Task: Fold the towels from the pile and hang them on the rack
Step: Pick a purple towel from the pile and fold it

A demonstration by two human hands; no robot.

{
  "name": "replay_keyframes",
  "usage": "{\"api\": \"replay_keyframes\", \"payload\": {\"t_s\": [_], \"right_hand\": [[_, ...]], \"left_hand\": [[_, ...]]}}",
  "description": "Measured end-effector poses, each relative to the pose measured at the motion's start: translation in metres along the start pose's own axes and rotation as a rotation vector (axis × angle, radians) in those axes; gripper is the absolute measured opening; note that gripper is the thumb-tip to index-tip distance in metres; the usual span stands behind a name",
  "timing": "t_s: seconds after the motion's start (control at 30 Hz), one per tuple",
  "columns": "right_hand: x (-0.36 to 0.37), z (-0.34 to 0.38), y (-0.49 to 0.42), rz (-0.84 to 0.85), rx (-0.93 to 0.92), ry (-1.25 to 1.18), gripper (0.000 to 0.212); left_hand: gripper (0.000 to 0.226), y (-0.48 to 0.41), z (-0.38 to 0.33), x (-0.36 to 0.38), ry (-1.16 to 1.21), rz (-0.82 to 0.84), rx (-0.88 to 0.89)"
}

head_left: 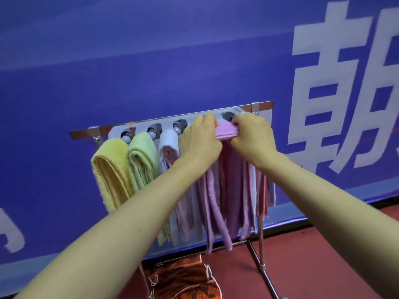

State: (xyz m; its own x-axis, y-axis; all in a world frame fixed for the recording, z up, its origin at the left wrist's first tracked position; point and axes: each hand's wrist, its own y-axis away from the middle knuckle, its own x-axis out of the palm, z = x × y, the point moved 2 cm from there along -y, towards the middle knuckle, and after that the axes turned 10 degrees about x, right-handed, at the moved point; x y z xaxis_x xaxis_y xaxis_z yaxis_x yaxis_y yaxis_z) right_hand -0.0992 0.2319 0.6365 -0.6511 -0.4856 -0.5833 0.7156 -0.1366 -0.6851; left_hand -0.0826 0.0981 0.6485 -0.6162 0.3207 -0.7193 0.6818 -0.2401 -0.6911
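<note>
Both your forearms reach up to the rack [264, 104]. At the rack's foot an orange patterned cloth [185, 279] lies on the red floor [323, 255]. Your left hand [199, 139] is closed, its fingers curled over the left end of the folded pink towel [226, 132]. Your right hand [251, 137] is closed too and grips the towel's right end. The towel sits over an arm near the rack's right end, with its tails hanging below. On the rack's left half hang a yellow towel [110, 169], a green towel [142, 156] and a pale towel [170, 141]. More purple and pink towels hang under your hands. A blue banner [129, 61] stands behind the rack.
</note>
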Motion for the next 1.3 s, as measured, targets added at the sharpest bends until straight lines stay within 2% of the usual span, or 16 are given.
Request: {"api": "replay_keyframes", "payload": {"t_s": [0.1, 0.2, 0.27, 0.4, 0.5, 0.73, 0.97, 1.17, 1.3], "right_hand": [[-0.003, 0.002, -0.024, -0.015, 0.025, -0.002, 0.016], [0.007, 0.001, -0.037, 0.027, 0.036, -0.045, 0.015], [0.013, -0.002, -0.043, 0.054, 0.021, -0.019, 0.014], [0.011, -0.004, -0.053, 0.056, -0.084, 0.216, 0.013], [0.011, -0.001, -0.060, 0.022, -0.153, 0.312, 0.020], [0.028, 0.000, -0.065, 0.083, -0.129, 0.329, 0.014], [0.034, 0.002, -0.078, 0.026, -0.092, 0.356, 0.016], [0.044, 0.002, -0.071, 0.071, -0.126, 0.452, 0.015], [0.039, 0.002, -0.066, 0.124, -0.092, 0.477, 0.010]], "left_hand": [[0.032, -0.022, -0.002, 0.003, 0.124, -0.053, -0.054], [0.031, -0.032, -0.002, 0.015, 0.175, -0.010, -0.070], [0.030, -0.038, 0.003, 0.020, 0.127, 0.011, -0.053], [0.024, -0.055, 0.012, 0.012, -0.062, 0.026, 0.016], [0.026, -0.063, 0.011, 0.011, -0.183, 0.083, 0.054], [0.029, -0.065, 0.022, 0.034, -0.169, 0.160, -0.006], [0.017, -0.083, 0.021, 0.028, -0.227, 0.108, 0.013], [0.026, -0.072, 0.019, 0.051, -0.432, 0.235, 0.060], [0.027, -0.067, 0.013, 0.052, -0.483, 0.280, 0.047]]}}
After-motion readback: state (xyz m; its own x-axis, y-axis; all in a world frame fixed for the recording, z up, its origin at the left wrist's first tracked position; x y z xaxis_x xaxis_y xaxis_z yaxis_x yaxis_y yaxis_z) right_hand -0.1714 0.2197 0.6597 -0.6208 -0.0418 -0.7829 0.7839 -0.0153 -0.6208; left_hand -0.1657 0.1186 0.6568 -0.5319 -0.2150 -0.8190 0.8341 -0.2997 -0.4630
